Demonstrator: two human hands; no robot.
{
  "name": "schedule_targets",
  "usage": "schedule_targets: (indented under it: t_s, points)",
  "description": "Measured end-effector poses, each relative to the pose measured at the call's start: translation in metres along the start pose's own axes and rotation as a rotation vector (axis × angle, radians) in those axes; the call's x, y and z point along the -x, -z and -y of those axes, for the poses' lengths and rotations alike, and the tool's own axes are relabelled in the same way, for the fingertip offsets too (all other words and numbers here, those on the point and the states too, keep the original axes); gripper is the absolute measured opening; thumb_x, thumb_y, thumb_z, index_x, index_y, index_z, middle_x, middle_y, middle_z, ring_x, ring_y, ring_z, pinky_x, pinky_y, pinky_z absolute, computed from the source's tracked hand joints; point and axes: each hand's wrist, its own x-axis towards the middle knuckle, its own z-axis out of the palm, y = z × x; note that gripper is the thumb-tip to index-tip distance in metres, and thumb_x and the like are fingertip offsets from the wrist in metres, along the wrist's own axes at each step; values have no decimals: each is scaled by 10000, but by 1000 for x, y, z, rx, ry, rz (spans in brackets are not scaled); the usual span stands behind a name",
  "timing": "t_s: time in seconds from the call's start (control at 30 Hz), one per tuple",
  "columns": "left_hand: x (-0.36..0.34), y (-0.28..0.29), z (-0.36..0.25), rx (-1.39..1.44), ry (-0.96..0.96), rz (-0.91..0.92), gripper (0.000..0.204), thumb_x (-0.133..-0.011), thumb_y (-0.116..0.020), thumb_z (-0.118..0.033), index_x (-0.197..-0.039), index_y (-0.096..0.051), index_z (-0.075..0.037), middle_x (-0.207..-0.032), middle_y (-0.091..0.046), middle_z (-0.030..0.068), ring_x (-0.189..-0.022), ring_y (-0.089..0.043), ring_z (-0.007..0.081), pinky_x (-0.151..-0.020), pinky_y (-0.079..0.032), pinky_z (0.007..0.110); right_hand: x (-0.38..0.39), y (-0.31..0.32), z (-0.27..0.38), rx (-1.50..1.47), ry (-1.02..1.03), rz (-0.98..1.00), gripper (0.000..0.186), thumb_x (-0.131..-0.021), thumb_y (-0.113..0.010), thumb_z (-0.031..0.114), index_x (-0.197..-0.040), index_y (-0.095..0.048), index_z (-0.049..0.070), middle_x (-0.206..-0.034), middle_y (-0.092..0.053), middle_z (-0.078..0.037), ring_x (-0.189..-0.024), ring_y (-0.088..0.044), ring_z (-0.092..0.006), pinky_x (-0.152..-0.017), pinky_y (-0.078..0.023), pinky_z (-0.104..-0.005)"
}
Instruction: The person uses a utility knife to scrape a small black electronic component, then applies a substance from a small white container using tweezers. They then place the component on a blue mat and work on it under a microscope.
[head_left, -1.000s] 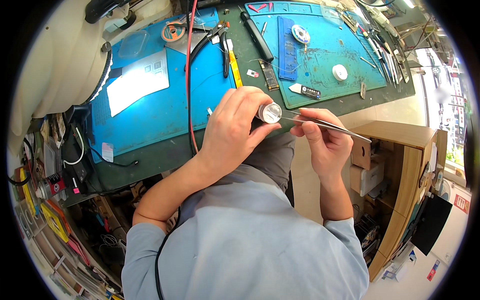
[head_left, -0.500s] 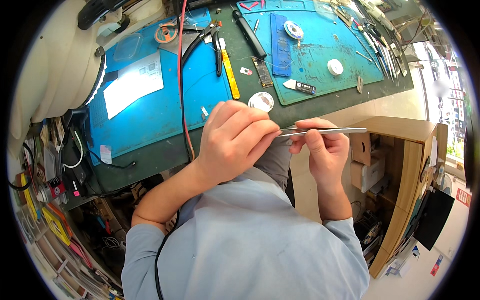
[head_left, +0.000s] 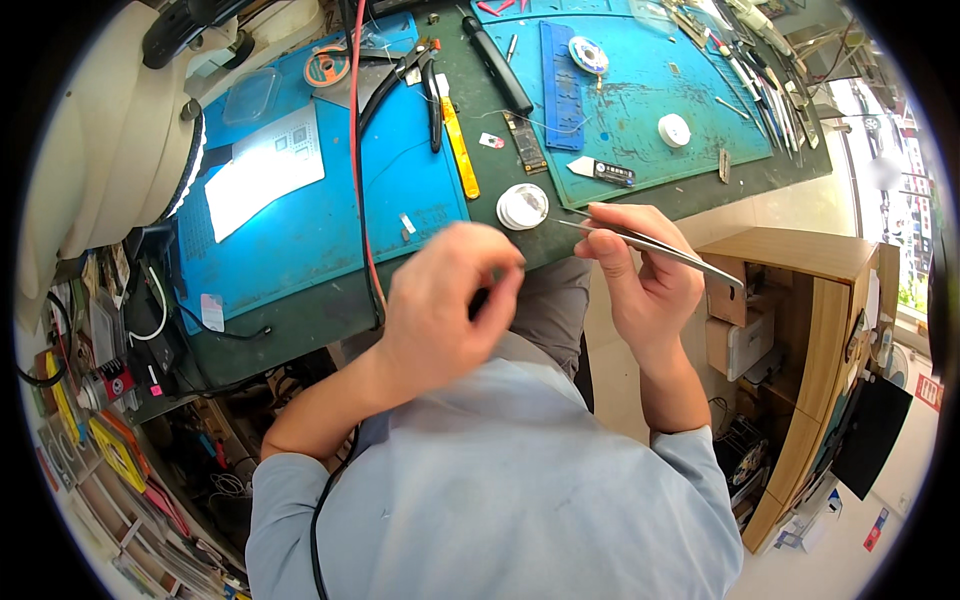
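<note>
My right hand (head_left: pixel 648 285) grips a pair of metal tweezers (head_left: pixel 712 271) between thumb and fingers. Their two slim tips point left and stand apart, close to a small round white tub (head_left: pixel 521 206) near the bench's front edge. My left hand (head_left: pixel 445 300) is slightly blurred, its thumb and forefinger curled together in a pinch in front of the bench. Whatever is between those fingertips, if anything, is too small or hidden to make out.
A blue mat (head_left: pixel 300 235) bears a white sheet (head_left: pixel 268 175), cutting pliers (head_left: pixel 395 85) and a yellow-handled tool (head_left: pixel 459 150). A red cable (head_left: pixel 362 180) crosses it. Right lies a green-blue mat (head_left: pixel 660 100) with solder reel (head_left: pixel 588 55) and tools. A wooden cabinet (head_left: pixel 800 255) stands beside.
My left hand has drawn back left and down, away from the tweezers' tips. The tweezers have tilted, tips up toward the white tub, and their tips show apart.
</note>
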Motion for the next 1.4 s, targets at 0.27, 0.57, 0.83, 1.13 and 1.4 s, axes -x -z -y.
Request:
schedule_targets:
  t_s: [0.27,0.57,0.83,1.13,1.4]
  points:
    - [-27,-7,6,-166,103,-80,872,-787,-869,-78,-1538,-427,-52,-1208,-706,54,-805,-607,191,-731,-521,331,-4,-6,-3,15,-29,45,191,-956,-755,48,-1121,-740,-46,-951,-748,-128,-755,-731,-164,-665,-570,-266]
    - [-27,-11,12,-186,74,-83,852,-794,-851,-52,-1537,-433,-56,-1156,-719,17,-778,-613,177,-684,-511,331,-4,-6,-5,26,-31,68,221,-995,-730,87,-1154,-724,-66,-973,-739,-130,-784,-733,-164,-686,-580,-253]
    - [-27,-11,13,-196,30,-89,831,-812,-850,-41,-1531,-434,-63,-1168,-725,40,-761,-590,162,-620,-474,291,-7,-8,-3,85,25,26,204,-916,-790,26,-1106,-747,-38,-957,-759,-133,-747,-744,-171,-647,-585,-273]
    - [-26,-13,15,-212,-46,-107,819,-824,-846,-39,-1535,-437,-62,-1178,-715,41,-765,-553,150,-625,-455,276,-5,-7,0,99,37,31,197,-898,-802,24,-1082,-757,-30,-928,-767,-130,-762,-736,-193,-658,-577,-291]
    - [-26,-13,14,-218,-55,-101,832,-823,-843,-29,-1545,-430,-65,-1179,-708,34,-780,-545,146,-633,-454,272,-5,-6,1,137,30,40,199,-916,-802,64,-1086,-759,-31,-930,-766,-119,-744,-743,-182,-666,-582,-287]
